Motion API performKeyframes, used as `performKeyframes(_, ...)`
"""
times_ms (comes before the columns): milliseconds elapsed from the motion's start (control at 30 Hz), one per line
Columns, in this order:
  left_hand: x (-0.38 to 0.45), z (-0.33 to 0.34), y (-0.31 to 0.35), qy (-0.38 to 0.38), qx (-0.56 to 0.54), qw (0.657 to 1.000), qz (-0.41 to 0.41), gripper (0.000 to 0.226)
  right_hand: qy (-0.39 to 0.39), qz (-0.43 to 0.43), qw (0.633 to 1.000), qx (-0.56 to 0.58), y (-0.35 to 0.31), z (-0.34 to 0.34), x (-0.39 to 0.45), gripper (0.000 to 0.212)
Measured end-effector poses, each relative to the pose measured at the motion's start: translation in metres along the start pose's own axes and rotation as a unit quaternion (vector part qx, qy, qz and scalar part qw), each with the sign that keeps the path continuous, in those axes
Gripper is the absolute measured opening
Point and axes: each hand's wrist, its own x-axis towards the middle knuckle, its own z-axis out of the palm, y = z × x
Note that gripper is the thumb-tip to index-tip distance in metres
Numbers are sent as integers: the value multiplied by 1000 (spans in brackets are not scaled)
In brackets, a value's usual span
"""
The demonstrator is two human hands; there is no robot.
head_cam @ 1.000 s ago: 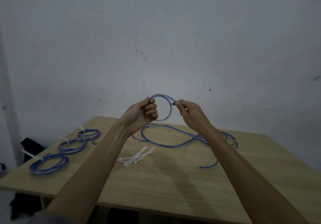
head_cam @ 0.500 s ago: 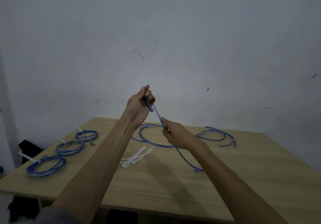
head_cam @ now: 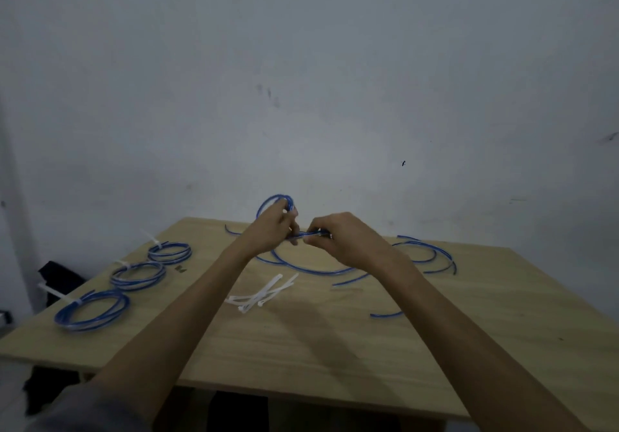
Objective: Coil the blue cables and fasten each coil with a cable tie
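Lowered, 2 hands coil cable; 3 tied coils.

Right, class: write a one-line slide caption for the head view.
Both hands, left and right, wind a blue cable above the table, beside three tied coils and spare ties.

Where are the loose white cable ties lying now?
In the head view, the white cable ties lie on the wooden table, between the forearms, right of the three tied coils.
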Motion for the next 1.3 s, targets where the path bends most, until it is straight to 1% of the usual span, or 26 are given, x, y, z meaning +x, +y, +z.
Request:
performKeyframes(67, -7, 2, 0, -66, 35, 997, -3, 23, -6, -13, 999, 32, 0, -9, 0, 25)
performKeyframes(133, -16, 2, 4, -114, 20, 993, -19, 24, -14, -18, 998, 58, 3, -16, 0, 23)
performKeyframes(200, -23, 1, 8, -149, -46, 987, -45, 28, -6, -20, 997, 73, 8, -24, 0, 20)
performKeyframes(300, -30, -2, 17, -191, -140, 971, -39, 33, 29, -21, 994, 99, 15, -33, 0, 17)
performKeyframes(433, -31, -8, 23, -178, -281, 941, -62, 29, 60, -16, 983, 172, 18, -38, -1, 19)
performKeyframes(533, -31, -12, 26, -164, -398, 899, -77, 31, 79, -8, 968, 237, 17, -40, -2, 20)
performKeyframes(600, -31, -15, 30, -146, -452, 876, -87, 32, 94, -2, 963, 254, 14, -39, -4, 22)
performKeyframes(733, -30, -15, 38, -128, -526, 838, -70, 35, 110, 1, 956, 271, 5, -34, -3, 29)
performKeyframes(833, -27, -16, 39, -155, -584, 796, -44, 33, 113, -1, 963, 247, -2, -23, -1, 34)
performKeyframes(900, -25, -15, 38, -174, -598, 781, -35, 32, 115, 7, 972, 204, -2, -16, 0, 33)
performKeyframes(933, -25, -15, 37, -173, -593, 785, -35, 31, 114, 8, 975, 192, -1, -13, 1, 31)
performKeyframes(1000, -24, -16, 37, -164, -563, 809, -40, 27, 106, -1, 977, 183, 3, -11, 4, 28)
performKeyframes(1100, -24, -18, 37, -150, -499, 852, -57, 29, 89, -11, 985, 145, 6, -13, 7, 37)
performKeyframes(1200, -24, -18, 39, -135, -401, 902, -89, 36, 63, -3, 992, 106, 9, -13, 11, 44)
performKeyframes(1233, -24, -18, 40, -135, -373, 912, -101, 39, 54, -3, 994, 91, 10, -13, 12, 44)
performKeyframes(1300, -23, -18, 43, -145, -349, 918, -116, 41, 47, -7, 996, 72, 11, -12, 14, 43)
